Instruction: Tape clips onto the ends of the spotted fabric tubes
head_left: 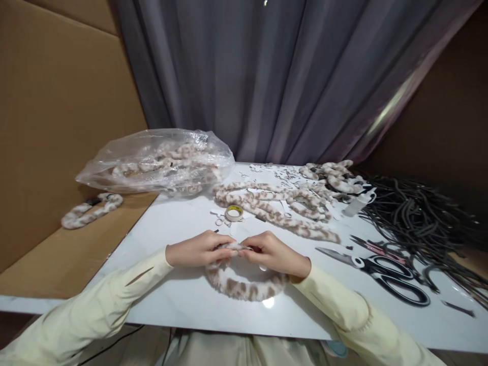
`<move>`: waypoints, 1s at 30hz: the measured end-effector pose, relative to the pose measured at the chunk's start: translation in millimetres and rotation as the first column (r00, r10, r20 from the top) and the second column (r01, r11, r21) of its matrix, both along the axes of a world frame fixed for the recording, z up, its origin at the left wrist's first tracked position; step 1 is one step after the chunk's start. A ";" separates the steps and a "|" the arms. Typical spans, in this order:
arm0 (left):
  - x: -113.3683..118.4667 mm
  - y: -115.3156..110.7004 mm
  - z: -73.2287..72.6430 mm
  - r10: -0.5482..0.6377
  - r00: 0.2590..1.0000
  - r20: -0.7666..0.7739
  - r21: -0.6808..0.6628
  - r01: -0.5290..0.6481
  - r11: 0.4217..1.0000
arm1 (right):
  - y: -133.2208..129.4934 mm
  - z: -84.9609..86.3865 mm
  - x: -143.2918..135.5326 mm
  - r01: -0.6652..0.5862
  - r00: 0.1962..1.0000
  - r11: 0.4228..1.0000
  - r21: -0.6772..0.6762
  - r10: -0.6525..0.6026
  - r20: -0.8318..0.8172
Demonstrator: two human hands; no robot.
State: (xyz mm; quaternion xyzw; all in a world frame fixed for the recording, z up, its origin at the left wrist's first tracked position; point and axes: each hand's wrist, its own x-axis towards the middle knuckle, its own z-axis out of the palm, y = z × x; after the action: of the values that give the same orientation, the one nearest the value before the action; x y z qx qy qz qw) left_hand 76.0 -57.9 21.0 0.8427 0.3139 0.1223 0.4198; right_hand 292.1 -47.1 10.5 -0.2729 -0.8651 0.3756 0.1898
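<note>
A white fluffy strip with brown spots (244,290) curves in a loop on the white table, its lower part resting near the front edge. My left hand (204,248) pinches the strip at the top of the loop from the left. Close against it, my right hand (271,251) is closed on the same spot from the right, thumb and fingers together. The fingertips nearly meet, and the exact join between them is too small to make out. Just beyond my hands lies a tape roll (234,213) with small metal rings (220,221) beside it.
Black-handled scissors (381,274) lie to the right, near a heap of black cords (415,213) and a white bottle (358,203). More spotted strips (274,208) lie behind. A clear bag (163,162) stands back left; a finished-looking loop (91,211) rests on cardboard (72,259).
</note>
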 end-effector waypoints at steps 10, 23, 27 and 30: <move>-0.4 1.4 -4.2 -0.018 0.998 -0.067 0.164 0.029 0.986 | 2.5 -1.9 1.0 0.003 1.000 0.999 -0.035 -0.003 -0.008; 6.1 -8.2 -27.9 0.056 0.946 -0.319 0.759 0.220 0.612 | 3.4 -9.5 -2.8 0.043 0.998 0.997 -0.068 -0.040 0.045; 6.0 -7.7 -32.3 0.030 0.930 -0.365 0.782 0.289 0.552 | 1.9 -11.0 -5.1 0.059 0.992 0.995 -0.077 -0.050 0.113; 6.7 -8.0 -33.5 0.046 0.907 -0.419 0.783 0.335 0.524 | 1.8 -5.1 -1.9 0.129 0.985 0.992 -0.010 -0.127 0.113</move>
State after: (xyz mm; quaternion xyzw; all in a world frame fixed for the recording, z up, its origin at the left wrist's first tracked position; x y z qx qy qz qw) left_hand 82.8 -65.9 -12.4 0.9691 0.2196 0.0518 -0.0997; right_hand 290.2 -45.3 5.4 -0.3501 -0.8519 0.3540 0.1624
